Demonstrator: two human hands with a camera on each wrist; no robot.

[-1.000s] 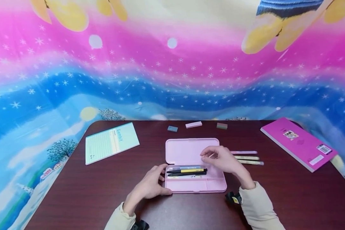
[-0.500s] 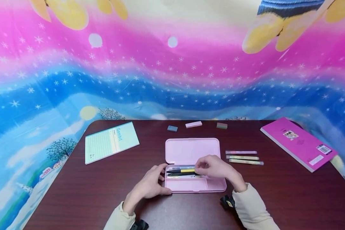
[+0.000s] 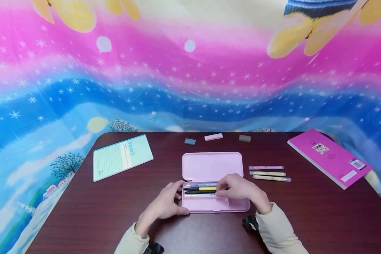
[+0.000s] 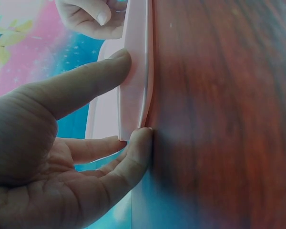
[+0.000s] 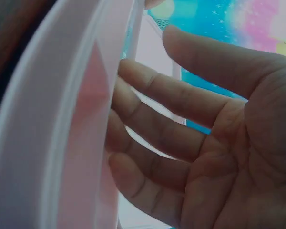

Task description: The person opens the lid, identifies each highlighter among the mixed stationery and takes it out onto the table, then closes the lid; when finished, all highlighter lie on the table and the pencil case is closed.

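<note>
The right hand (image 3: 238,188) has dropped from above the lid into the open pencil case (image 3: 209,206) mid-desk, fingers seemingly touching the pens (image 3: 200,189), its grip unclear. The left hand (image 3: 165,204) steadies the case's end, fingers relaxed. Arranging pens; next calls for a light pinch.

Two bare hands, left hand (image 3: 165,206) and right hand (image 3: 239,190), no rings or gloves showing. Cream, pale-beige sleeves (image 3: 279,229) on both arms, soft-looking fabric, cuffs ending right at the wrists. Small black strapped-on gadgets at each wrist: right wrist unit (image 3: 249,222) with a tiny yellow tag on it, left wrist unit (image 3: 153,248) plain black, half cut off at the near edge.
</note>
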